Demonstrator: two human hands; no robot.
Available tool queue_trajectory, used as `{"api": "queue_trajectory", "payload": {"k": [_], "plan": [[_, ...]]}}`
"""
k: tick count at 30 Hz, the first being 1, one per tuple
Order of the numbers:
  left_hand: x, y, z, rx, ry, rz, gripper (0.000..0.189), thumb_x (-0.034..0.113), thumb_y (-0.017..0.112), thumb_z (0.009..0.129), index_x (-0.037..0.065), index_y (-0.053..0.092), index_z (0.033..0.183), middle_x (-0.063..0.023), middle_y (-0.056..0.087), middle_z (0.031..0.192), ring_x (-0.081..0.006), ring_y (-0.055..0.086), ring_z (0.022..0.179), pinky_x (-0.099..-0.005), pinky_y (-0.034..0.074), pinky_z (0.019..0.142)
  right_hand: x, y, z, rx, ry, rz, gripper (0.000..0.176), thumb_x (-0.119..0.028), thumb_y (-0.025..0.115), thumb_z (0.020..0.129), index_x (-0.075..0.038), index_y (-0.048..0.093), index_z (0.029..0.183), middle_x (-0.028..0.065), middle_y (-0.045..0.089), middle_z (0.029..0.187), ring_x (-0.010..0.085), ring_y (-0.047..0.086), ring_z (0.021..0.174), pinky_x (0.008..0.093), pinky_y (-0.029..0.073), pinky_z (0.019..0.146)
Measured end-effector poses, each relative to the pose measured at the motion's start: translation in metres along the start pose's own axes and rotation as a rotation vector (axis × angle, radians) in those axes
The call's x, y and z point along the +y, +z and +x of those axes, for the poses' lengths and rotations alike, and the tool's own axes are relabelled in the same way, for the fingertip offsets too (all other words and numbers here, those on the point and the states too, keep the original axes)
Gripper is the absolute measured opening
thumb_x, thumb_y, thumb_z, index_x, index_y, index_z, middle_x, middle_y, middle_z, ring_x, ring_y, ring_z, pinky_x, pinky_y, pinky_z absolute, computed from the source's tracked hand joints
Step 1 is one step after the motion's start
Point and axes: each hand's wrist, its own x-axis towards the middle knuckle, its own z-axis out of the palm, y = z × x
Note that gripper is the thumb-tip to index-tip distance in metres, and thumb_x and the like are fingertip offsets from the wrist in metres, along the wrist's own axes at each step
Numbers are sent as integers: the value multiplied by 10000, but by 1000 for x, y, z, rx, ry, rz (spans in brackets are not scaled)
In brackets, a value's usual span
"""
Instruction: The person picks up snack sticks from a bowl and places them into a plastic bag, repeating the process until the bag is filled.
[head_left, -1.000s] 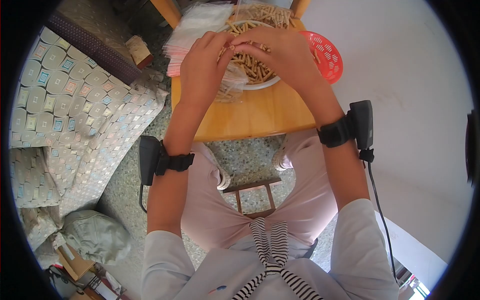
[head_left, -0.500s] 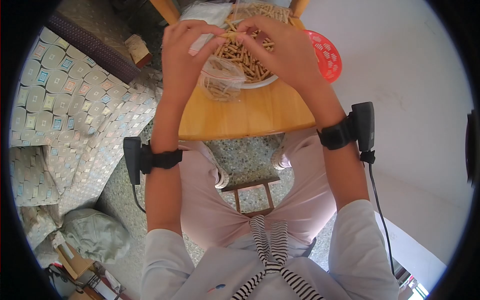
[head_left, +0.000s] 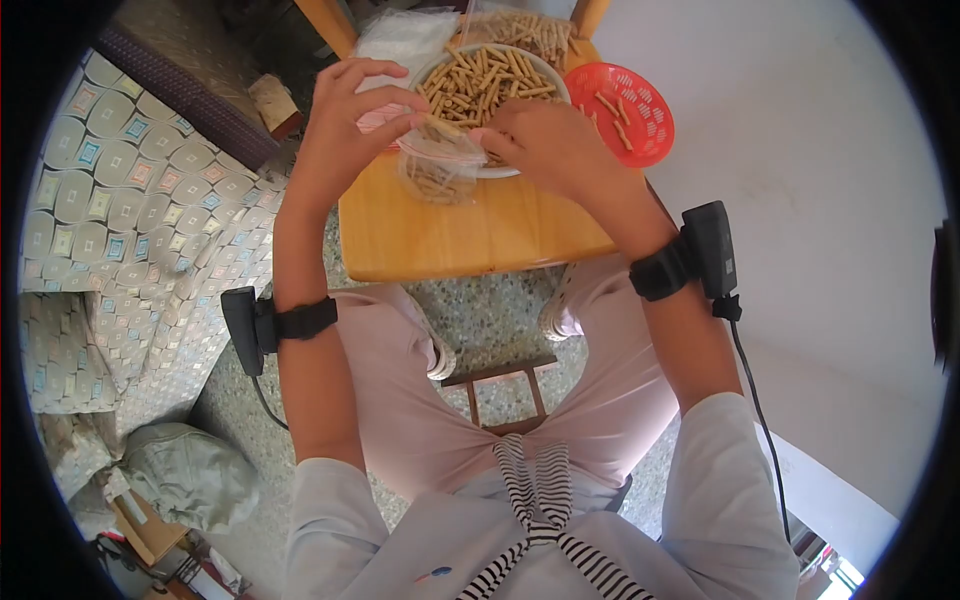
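Our left hand (head_left: 350,125) pinched a stick (head_left: 443,127); we couldn't tell whether our right hand (head_left: 550,145) gripped the plastic bag (head_left: 438,180) beside it.

The left arm (head_left: 317,400) and right arm (head_left: 697,350) both reach forward. The left hand (head_left: 350,125) is left of the bowl (head_left: 503,173), thumb and index fingertips close together and pointing toward it, other fingers curved. The right hand (head_left: 550,145) slants across the bowl's near right rim, fingers bent inward, its wrist (head_left: 628,205) right of the bowl and nearer the body.
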Motion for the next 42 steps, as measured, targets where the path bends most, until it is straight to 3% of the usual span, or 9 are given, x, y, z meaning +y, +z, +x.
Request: {"api": "queue_trajectory", "payload": {"k": [2, 6, 10, 19, 22, 32, 35, 39, 42], "plan": [[0, -1, -4, -110, 36, 2, 165, 227, 750, 811, 188, 782, 968, 18, 608, 1221, -264, 406, 1270, -399, 367, 1072, 8, -1, -2, -51, 32, -54, 365, -378, 568, 960, -48, 710, 1024, 115, 685, 997, 337, 646, 948, 422, 514, 798], [3, -2, -8, -152, 21, -22, 146, 188, 737, 836, 133, 769, 967, -5, 617, 1224, -239, 463, 1248, -380, 363, 1072, 31, 7, 5, 121, -73, -114, 209, -226, 640, 879, -125, 722, 1043, 71, 674, 1030, 291, 630, 1018, 453, 476, 859], [0, 0, -7, -178, -11, -63, 140, 173, 740, 834, 98, 760, 950, -15, 648, 1158, -228, 523, 1190, -367, 397, 1040, 35, 6, 13, 186, 46, -175, 282, -118, 678, 804, -192, 723, 1072, 49, 649, 1080, 262, 597, 1092, 484, 418, 918], [2, -2, -5, -216, -30, -102, 129, 141, 742, 816, 63, 724, 918, -41, 663, 1129, -239, 562, 1151, -364, 415, 1011, 49, 16, 17, 382, 69, -318, 307, -124, 702, 777, -171, 721, 1079, 85, 645, 1051, 285, 618, 1051, 481, 447, 853], [6, -3, -7, -249, -86, -146, 123, 131, 729, 815, 60, 710, 914, -50, 663, 1131, -244, 562, 1153, -368, 414, 1012, 53, 17, 20, 275, 154, -340, 277, -154, 711, 778, -154, 729, 1054, 92, 656, 1030, 287, 631, 1026, 482, 451, 847], [-7, 4, -9, -278, -60, -137, 159, 187, 699, 848, 47, 676, 920, -63, 661, 1089, -255, 566, 1118, -364, 444, 972, 55, 23, 24, 337, 154, -360, 195, -145, 681, 802, -153, 747, 985, 81, 658, 1006, 275, 647, 1003, 479, 466, 825], [-3, 3, -9, -228, -101, -175, 156, 180, 691, 854, 47, 667, 932, -64, 669, 1047, -256, 586, 1076, -360, 456, 943, 53, 23, 26, 284, 226, -350, 193, -167, 671, 839, -153, 719, 1025, 66, 648, 1019, 265, 628, 1044, 503, 425, 881], [1, 0, -6, -195, -208, -324, 160, 185, 683, 861, 49, 656, 941, -58, 672, 1018, -261, 599, 1038, -362, 465, 910, 52, 21, 29, 377, 173, -323, 136, -196, 663, 863, -137, 709, 977, 62, 680, 949, 271, 663, 936, 444, 483, 786], [-1, -4, -7, -202, -217, -154, 152, 133, 688, 861, 27, 645, 961, -81, 687, 1091, -249, 619, 1068, -360, 450, 964, 47, 14, 31, 478, 70, -253, 139, -230, 664, 879, -129, 703, 965, 54, 698, 902, 271, 677, 847, 407, 513, 703]]}}
